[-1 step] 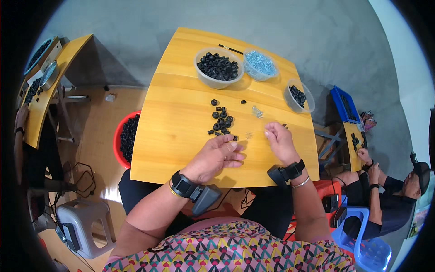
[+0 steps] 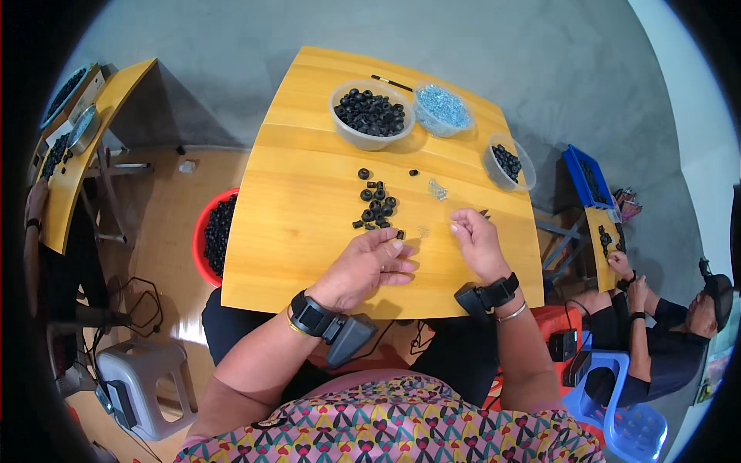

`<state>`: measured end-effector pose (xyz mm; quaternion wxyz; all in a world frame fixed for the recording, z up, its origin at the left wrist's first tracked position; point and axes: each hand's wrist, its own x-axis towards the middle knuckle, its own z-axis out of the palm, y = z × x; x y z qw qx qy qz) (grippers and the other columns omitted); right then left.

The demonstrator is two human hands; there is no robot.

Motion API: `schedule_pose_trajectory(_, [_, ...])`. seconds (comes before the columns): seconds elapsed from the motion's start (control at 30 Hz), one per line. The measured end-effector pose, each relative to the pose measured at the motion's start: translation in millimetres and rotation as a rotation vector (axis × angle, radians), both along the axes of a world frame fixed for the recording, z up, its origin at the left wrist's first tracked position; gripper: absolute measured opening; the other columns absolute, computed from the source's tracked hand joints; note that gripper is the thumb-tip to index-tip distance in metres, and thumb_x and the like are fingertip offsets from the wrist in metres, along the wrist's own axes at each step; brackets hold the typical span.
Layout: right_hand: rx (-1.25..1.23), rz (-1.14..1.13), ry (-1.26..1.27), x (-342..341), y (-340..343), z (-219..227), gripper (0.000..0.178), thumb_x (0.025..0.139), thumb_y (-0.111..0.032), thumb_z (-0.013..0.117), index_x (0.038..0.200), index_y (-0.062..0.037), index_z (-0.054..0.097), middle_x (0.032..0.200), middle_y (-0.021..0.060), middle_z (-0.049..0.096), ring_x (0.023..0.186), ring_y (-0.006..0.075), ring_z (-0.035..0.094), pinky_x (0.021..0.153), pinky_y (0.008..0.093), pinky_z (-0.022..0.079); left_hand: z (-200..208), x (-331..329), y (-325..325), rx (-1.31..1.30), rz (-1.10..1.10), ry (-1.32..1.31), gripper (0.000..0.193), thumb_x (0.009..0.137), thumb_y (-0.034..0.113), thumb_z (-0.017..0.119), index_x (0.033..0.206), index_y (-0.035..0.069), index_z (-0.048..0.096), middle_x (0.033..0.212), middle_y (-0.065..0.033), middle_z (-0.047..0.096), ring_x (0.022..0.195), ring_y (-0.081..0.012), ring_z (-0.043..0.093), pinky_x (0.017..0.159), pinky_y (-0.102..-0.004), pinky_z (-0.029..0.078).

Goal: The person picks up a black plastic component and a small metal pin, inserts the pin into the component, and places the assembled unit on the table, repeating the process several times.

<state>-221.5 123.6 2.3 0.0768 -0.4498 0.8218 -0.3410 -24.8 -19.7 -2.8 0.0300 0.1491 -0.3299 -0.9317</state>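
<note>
The tabletop (image 2: 293,270) is spread beneath left grip (image 2: 374,266) and right grip (image 2: 480,245). Beyond the left, a bowl (image 2: 367,142) of black parts (image 2: 370,113) is set; nearer, loose parts (image 2: 367,195) are clustered. Whether one piece (image 2: 400,234) at the left is pinched, or anything in the curled right, cannot be told.

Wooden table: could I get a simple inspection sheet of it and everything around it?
Surface: yellow, wood-grained table.
Job's things: loose black pieces, small silvery bits, three filled bowls.
Clutter: dark stick near the back edge.
Grip: left hand has a black piece at its fingertips, hold unclear; right hand curled, contents hidden.
Cables: black cables on the floor, left.
Surroundings: red basin of black parts, grey stool, seated person at right.
</note>
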Motion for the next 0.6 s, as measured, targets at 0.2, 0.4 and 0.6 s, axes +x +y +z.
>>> schedule_pose_trajectory(0.2, [-0.031, 0.040, -0.032, 27.8, 4.1, 7.3, 0.014, 0.078, -0.002, 0.055, 0.092, 0.0008, 0.052, 0.081, 0.0143, 0.057, 0.072, 0.0235, 0.058, 0.066, 0.0295, 0.046, 0.9, 2.9, -0.5, 0.025, 0.010, -0.014, 0.038, 0.091, 0.015, 0.043, 0.124, -0.001, 0.030, 0.115, -0.0183, 0.048, 0.097, -0.0263, 0.055, 0.082, -0.0366, 0.048])
schedule_pose_trajectory(0.4, [0.079, 0.143, 0.010, 73.7, -1.1, 26.5, 0.017, 0.077, -0.003, 0.056, 0.092, -0.0009, 0.051, 0.079, 0.0144, 0.054, 0.074, 0.0287, 0.056, 0.065, 0.0356, 0.045, 0.1, 4.2, -2.2, 0.022, 0.006, -0.033, 0.035, 0.092, 0.014, 0.042, 0.122, -0.001, 0.031, 0.116, -0.0186, 0.047, 0.098, -0.0263, 0.055, 0.083, -0.0360, 0.048])
schedule_pose_trajectory(0.6, [0.102, 0.185, 0.414, 78.5, 2.7, 8.1, 0.004, 0.079, -0.003, 0.051, 0.082, -0.0039, 0.048, 0.077, 0.0144, 0.051, 0.075, 0.0334, 0.051, 0.066, 0.0422, 0.042, 0.1, -1.0, 3.6, 0.092, 0.041, 0.048, 0.033, 0.090, 0.010, 0.043, 0.119, -0.002, 0.033, 0.115, -0.0189, 0.048, 0.099, -0.0249, 0.054, 0.086, -0.0333, 0.046])
